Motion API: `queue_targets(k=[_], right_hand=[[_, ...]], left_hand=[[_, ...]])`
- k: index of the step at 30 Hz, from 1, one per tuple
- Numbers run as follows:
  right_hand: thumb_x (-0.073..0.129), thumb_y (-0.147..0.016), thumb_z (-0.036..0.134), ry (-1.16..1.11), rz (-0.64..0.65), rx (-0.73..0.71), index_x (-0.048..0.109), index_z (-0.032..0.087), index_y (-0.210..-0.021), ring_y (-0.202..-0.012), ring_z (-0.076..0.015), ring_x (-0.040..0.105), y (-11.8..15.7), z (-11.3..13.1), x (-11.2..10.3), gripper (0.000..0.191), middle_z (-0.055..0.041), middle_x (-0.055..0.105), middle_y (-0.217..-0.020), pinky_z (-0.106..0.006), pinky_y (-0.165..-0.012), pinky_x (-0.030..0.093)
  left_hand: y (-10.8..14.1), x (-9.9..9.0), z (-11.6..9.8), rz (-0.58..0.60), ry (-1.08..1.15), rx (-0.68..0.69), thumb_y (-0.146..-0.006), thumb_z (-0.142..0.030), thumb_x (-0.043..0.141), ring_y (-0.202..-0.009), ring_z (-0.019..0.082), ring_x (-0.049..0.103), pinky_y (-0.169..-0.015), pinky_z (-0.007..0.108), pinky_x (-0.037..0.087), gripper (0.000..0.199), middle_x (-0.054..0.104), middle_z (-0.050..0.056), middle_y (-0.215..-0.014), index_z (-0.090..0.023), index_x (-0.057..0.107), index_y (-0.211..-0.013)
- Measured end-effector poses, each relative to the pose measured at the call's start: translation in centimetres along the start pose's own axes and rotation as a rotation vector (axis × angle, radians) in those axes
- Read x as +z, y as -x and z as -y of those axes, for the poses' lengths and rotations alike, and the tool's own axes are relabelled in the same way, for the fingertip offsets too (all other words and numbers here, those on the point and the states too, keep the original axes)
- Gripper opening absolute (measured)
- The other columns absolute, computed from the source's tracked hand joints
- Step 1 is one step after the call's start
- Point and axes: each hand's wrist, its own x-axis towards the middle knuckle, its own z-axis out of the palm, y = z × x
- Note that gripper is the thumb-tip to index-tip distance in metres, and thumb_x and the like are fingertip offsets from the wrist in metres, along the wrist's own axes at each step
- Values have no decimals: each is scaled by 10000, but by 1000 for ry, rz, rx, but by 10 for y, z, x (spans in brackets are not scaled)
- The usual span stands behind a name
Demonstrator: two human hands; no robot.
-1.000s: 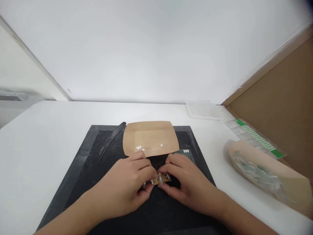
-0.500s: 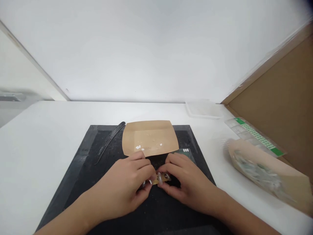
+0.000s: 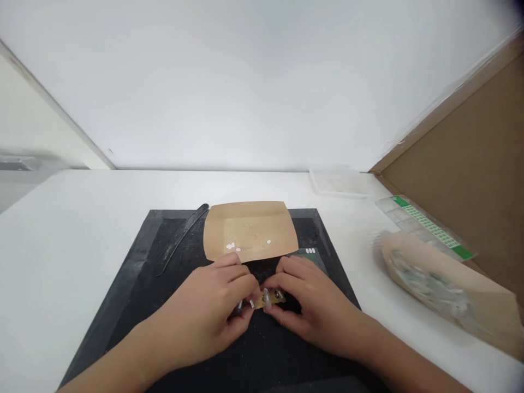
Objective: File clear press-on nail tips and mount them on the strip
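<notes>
Both hands meet low over the black mat (image 3: 270,349). Between their fingertips is a small yellowish piece (image 3: 268,299) with shiny, clear parts standing on it. My left hand (image 3: 223,305) pinches its left end, fingers bent and thumb beneath. At its right side, my right hand (image 3: 311,300) has thumb and forefinger closed around an upright clear part. Just beyond the hands lies a brown paper tray (image 3: 256,218) with several small white ovals in it. A dark green card (image 3: 301,254) with white ovals lies partly behind my right hand.
Left of the tray lies a thin dark file (image 3: 184,234). At the right are a brown tray with plastic packets (image 3: 434,284), a clear compartment box with green labels (image 3: 428,222) and a brown cardboard panel (image 3: 462,142). A translucent lid (image 3: 339,183) is near the back wall.
</notes>
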Motion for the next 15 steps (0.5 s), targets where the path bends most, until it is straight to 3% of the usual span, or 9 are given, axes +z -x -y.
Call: queue_targets(k=[7,15], right_hand=[[753,-926,233,-1,5,4,670,232,-1066,-950,-196,560,0,0,0,163,-12,616,-988,-342,-836,392],[755,-925,234,-8,-6,-3,668,241,-1066,-953,-197,568,0,0,1,165,-11,621,-988,-339,-836,392]], left_hand=[[-1,3,-1,-51,27,19,-927,-106,618,-882,186,594,-758,320,467,142,670,-19,-885,-240,636,-971],[-2,-2,-2,-7,-35,4,-946,-174,621,-884,199,592,-759,334,465,63,663,5,-912,-233,629,-967]])
